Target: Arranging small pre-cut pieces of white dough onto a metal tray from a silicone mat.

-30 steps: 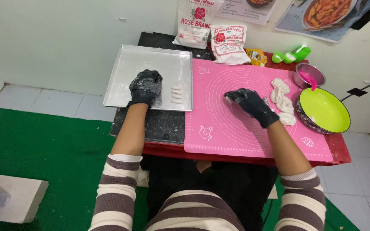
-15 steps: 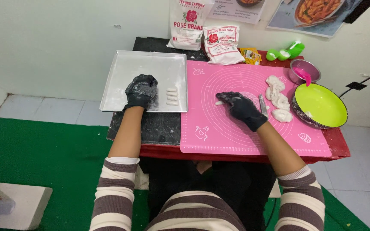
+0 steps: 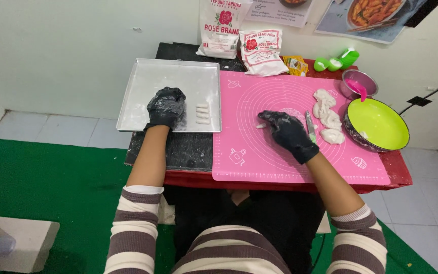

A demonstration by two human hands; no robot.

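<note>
Left hand (image 3: 166,107) in a black glove rests curled, palm down, on the metal tray (image 3: 143,91), which sits left of the pink mat (image 3: 280,152); cannot tell whether its fingers hold anything, and it has barely moved over the last second. 3 small dough sticks (image 3: 203,113) lie in a short column on the tray, just right of that hand, same count as before. Right hand (image 3: 289,132), also gloved, is near the mat's centre, fingers loosely bent over a small white dough piece (image 3: 262,126) that pokes out at the fingertips; pinched or only touched, cannot tell. A second ago this hand was farther right on the mat, close to the dough lumps (image 3: 328,119); it has since come toward the middle with the small piece showing, so it looks like a fresh piece being worked while the tray row waits. A knife (image 3: 309,127) lies on the mat just right of the right hand. A green-lined bowl (image 3: 378,124) and small pink cup (image 3: 359,85) stand at the mat's right edge; 2 flour bags (image 3: 259,48) stand behind the mat on the counter (image 3: 396,170).
</note>
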